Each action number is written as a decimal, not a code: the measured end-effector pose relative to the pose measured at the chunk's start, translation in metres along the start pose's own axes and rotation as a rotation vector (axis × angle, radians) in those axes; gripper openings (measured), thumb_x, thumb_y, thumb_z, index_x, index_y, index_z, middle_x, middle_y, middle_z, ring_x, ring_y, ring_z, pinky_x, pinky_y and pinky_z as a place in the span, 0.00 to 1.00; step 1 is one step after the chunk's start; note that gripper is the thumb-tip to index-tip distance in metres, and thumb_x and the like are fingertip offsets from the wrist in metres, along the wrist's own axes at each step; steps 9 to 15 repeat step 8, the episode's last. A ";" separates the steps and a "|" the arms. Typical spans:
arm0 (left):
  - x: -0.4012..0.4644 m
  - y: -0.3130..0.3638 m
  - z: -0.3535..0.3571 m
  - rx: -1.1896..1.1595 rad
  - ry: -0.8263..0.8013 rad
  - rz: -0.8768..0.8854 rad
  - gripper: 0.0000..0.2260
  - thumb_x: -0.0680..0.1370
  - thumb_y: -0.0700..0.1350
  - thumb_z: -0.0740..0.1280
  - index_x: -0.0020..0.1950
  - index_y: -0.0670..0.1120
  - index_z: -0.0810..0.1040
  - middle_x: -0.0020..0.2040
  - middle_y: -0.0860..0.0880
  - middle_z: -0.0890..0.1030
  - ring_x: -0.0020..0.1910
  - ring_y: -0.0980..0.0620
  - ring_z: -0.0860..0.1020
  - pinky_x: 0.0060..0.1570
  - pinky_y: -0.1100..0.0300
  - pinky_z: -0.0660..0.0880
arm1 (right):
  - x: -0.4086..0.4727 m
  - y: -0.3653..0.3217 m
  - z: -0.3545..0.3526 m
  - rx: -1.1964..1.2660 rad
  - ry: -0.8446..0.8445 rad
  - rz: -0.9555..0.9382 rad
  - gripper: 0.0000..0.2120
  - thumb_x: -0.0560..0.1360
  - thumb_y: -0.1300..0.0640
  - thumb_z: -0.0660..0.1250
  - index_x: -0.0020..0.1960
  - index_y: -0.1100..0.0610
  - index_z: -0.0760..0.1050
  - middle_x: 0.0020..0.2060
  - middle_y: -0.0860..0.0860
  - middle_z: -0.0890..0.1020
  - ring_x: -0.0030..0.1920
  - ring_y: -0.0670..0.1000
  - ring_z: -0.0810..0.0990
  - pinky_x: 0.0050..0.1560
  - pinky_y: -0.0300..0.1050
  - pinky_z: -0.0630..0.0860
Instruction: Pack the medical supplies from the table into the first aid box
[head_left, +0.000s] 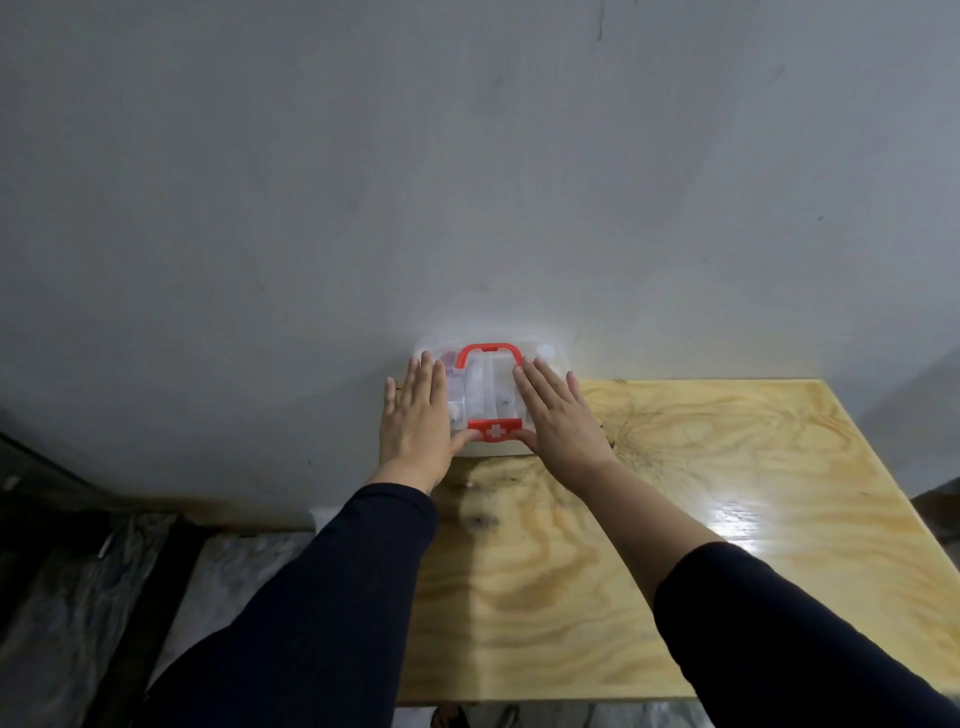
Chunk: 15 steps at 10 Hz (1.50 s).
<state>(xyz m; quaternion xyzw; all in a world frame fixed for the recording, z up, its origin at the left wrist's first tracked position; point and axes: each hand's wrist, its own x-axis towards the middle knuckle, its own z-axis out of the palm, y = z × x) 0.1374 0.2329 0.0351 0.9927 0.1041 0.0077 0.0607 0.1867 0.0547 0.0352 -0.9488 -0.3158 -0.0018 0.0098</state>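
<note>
The first aid box (488, 384) is clear plastic with a red handle (491, 351) and a red latch with a white cross (494, 430). It lies shut at the table's far left corner against the wall. Pale supplies show dimly through its lid. My left hand (415, 415) lies flat on the lid's left side, thumb at the latch. My right hand (558, 415) lies flat on the lid's right side, thumb near the latch. Both hands have their fingers spread and grip nothing.
The plywood table (675, 519) stretches to the right and toward me, with a bright glare patch near its right side. A grey wall (467, 182) stands right behind the box. Left of the table lie dark floor and plastic sheeting (78, 597).
</note>
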 end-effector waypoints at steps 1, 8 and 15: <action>0.005 -0.003 0.001 0.042 0.004 0.018 0.44 0.76 0.64 0.59 0.79 0.42 0.41 0.80 0.44 0.41 0.78 0.47 0.40 0.75 0.51 0.39 | 0.004 0.001 0.005 0.019 0.035 -0.001 0.35 0.79 0.41 0.53 0.77 0.56 0.42 0.78 0.52 0.47 0.78 0.52 0.42 0.74 0.51 0.36; 0.005 0.001 -0.024 0.078 -0.102 0.057 0.43 0.77 0.65 0.58 0.79 0.41 0.41 0.80 0.44 0.42 0.79 0.47 0.42 0.76 0.51 0.42 | 0.001 -0.001 -0.013 0.087 -0.065 -0.017 0.36 0.79 0.41 0.55 0.78 0.55 0.43 0.78 0.51 0.46 0.78 0.50 0.41 0.75 0.49 0.39; 0.005 0.001 -0.024 0.078 -0.102 0.057 0.43 0.77 0.65 0.58 0.79 0.41 0.41 0.80 0.44 0.42 0.79 0.47 0.42 0.76 0.51 0.42 | 0.001 -0.001 -0.013 0.087 -0.065 -0.017 0.36 0.79 0.41 0.55 0.78 0.55 0.43 0.78 0.51 0.46 0.78 0.50 0.41 0.75 0.49 0.39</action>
